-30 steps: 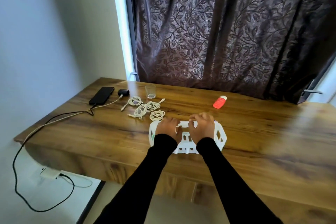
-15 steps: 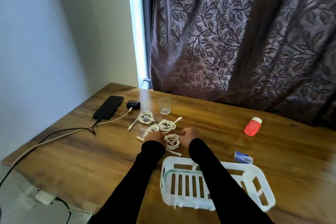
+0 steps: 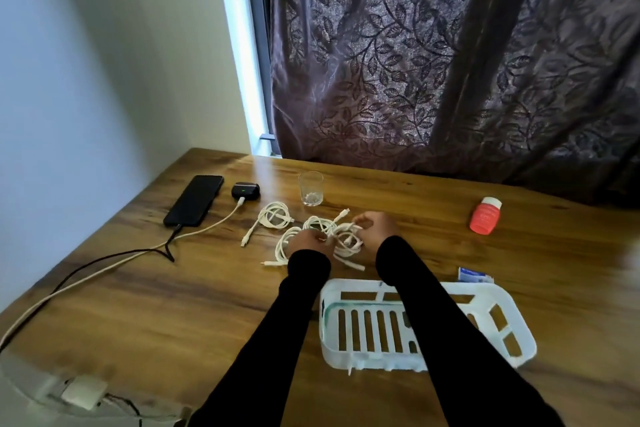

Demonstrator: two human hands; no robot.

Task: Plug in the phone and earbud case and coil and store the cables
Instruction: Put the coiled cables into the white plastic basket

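- While both hands work at the coiled white cables (image 3: 341, 236) in the middle of the frame, each bundle should be lifted whole so its loops stay together on the way to the white basket (image 3: 498, 333) below.
- The left hand (image 3: 306, 243) pinches one coil; the right hand (image 3: 375, 232) clutches another.
- The cables look thin, limp and glossy; one coil (image 3: 275, 217) lies apart, untouched.
- At upper left on the table (image 3: 173, 305), phone (image 3: 194, 200) and earbud case (image 3: 245, 190) appear plugged in.
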